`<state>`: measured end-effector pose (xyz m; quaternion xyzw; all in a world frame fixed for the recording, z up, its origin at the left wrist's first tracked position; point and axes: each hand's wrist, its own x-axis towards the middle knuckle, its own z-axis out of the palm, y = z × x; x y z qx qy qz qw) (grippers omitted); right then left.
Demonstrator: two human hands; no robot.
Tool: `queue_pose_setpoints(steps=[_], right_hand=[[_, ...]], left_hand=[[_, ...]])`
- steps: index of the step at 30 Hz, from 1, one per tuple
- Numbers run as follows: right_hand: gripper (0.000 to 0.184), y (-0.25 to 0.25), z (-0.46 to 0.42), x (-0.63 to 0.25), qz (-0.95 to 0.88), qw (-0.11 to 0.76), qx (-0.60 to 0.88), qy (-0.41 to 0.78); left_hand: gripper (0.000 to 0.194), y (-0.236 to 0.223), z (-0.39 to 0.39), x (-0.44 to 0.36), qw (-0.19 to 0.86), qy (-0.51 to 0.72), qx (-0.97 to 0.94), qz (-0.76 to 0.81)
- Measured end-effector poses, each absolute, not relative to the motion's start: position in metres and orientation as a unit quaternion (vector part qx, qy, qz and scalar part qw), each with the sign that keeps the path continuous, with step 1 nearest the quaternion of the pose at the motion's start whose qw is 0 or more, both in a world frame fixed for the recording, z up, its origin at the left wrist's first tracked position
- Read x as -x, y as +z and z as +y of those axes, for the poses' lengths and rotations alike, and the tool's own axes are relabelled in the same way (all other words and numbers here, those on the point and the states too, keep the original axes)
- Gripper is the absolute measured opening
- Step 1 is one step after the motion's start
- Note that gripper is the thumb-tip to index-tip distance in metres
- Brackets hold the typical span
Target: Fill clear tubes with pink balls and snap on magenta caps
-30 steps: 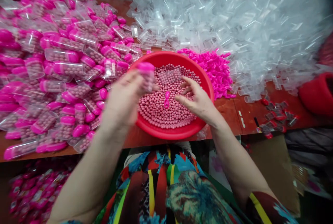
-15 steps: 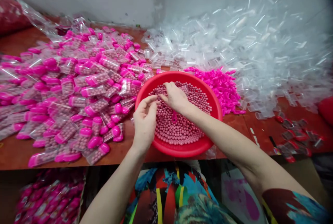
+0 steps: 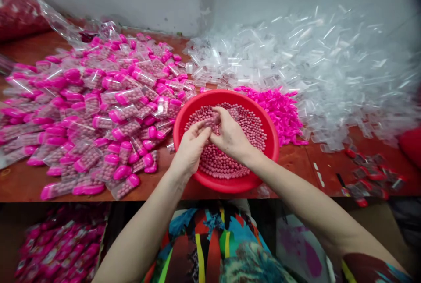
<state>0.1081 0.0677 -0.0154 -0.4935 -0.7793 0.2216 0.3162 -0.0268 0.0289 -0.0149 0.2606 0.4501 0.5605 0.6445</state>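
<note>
Over basin (image 3: 232, 185), L hand (image 3: 190, 146) & R hand (image 3: 233, 136) pinching prob. tube (image 3: 212, 120), capped tubes (image 3: 126, 110) L, pink pcs (image 3: 284, 116) R

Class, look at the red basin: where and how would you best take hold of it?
Probably by the rim of the red basin, at both sides of its near half, coming from the near side. That rim stands above the pink beads, while loose pink plastic pieces crowd its far right and bead-filled containers lie close by its left.
</note>
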Motion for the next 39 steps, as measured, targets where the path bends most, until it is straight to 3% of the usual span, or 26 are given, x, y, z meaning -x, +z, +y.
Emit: queue_pose_setpoints(steps=[9, 19, 28, 39], right_hand=[[0.041, 0.007, 0.015, -0.166, -0.722, 0.316, 0.435, 0.435], [0.027, -0.008, 0.012, -0.198, -0.635, 0.29, 0.398, 0.595], [0.021, 0.004, 0.017, -0.205, -0.6, 0.262, 0.413, 0.633], [0.012, 0.002, 0.03, -0.194, -0.724, 0.273, 0.411, 0.482]], left_hand=[[0.022, -0.004, 0.008, 0.015, 0.777, 0.446, -0.258, 0.361], [0.019, -0.004, 0.009, 0.005, 0.802, 0.364, -0.295, 0.372], [0.015, -0.003, 0.012, 0.002, 0.774, 0.384, -0.268, 0.426], [0.016, -0.001, 0.012, 0.002, 0.785, 0.382, -0.245, 0.421]])
